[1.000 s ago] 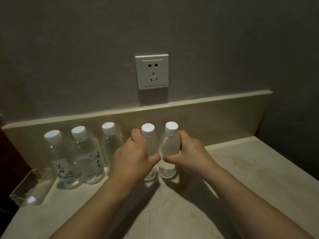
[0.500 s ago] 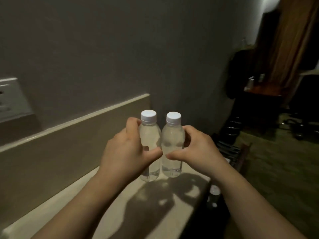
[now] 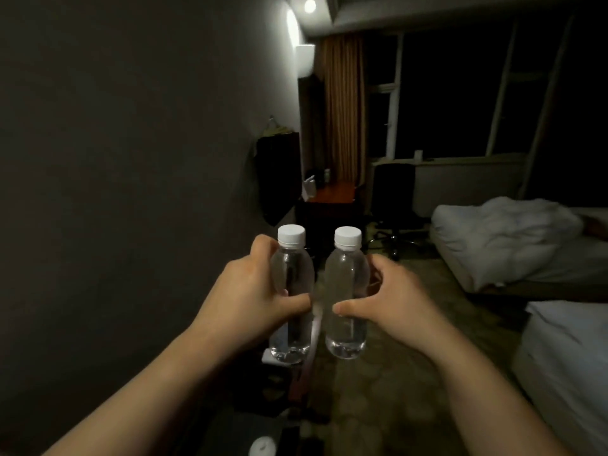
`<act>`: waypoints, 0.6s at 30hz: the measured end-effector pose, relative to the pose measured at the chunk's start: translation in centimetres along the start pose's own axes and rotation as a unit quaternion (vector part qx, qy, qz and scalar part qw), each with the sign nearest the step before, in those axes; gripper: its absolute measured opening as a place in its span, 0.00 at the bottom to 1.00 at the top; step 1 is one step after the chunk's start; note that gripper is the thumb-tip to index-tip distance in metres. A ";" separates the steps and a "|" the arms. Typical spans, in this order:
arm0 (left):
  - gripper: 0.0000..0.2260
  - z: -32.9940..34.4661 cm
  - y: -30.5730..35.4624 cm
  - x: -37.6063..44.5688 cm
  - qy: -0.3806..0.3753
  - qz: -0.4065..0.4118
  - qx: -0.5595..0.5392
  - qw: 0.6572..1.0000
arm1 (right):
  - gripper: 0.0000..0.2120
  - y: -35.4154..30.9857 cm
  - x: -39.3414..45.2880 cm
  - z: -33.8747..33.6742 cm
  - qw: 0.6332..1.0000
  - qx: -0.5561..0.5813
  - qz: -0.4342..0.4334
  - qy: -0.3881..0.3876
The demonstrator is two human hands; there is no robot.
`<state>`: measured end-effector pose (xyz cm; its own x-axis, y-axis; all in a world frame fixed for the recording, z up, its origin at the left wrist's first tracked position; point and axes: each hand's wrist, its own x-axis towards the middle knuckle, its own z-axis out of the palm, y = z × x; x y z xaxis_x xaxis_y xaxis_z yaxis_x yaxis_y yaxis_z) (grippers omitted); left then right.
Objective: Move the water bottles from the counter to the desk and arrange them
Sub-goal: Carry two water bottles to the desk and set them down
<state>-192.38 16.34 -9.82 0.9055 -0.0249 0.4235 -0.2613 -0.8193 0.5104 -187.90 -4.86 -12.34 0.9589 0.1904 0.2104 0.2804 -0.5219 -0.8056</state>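
I carry two clear water bottles with white caps, upright and side by side in the air. My left hand grips the left water bottle round its middle. My right hand grips the right water bottle the same way. Far ahead, against the left wall, stands a reddish wooden desk with a few small items at its back. The counter is out of view.
A dark office chair stands right of the desk. Two beds with white bedding fill the right side. A dark wall runs along my left. Dark objects and a white cap lie low at the bottom. Patterned carpet floor leads ahead.
Both bottles were lifted off the counter. The view has swung right, from the counter and wall socket to the room with the desk and beds. Both grips are unchanged.
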 end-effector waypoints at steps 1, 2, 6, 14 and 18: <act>0.25 2.0 0.6 2.8 -0.006 0.009 -0.009 1.000 | 0.27 1.4 2.0 -1.9 1.000 -0.009 0.004 0.007; 0.26 3.8 1.1 5.3 -0.011 0.015 -0.017 1.000 | 0.27 2.8 3.8 -3.6 1.000 -0.017 0.007 0.015; 0.26 10.4 2.4 14.7 -0.033 0.036 -0.054 0.997 | 0.27 7.7 11.1 -8.7 0.998 -0.029 0.033 0.038; 0.26 22.8 -0.5 32.9 -0.051 0.074 -0.070 0.994 | 0.29 17.9 27.6 -12.2 0.993 -0.035 0.070 0.086; 0.26 27.9 -4.1 43.2 -0.050 0.097 -0.070 0.992 | 0.29 21.8 37.5 -12.6 0.991 -0.031 0.077 0.106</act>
<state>-142.87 2.67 -14.52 0.8607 -0.2367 0.4507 -0.4711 -0.7059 0.5289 -145.28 -19.50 -15.02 0.9761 -0.0705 0.2054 0.1267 -0.5831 -0.8025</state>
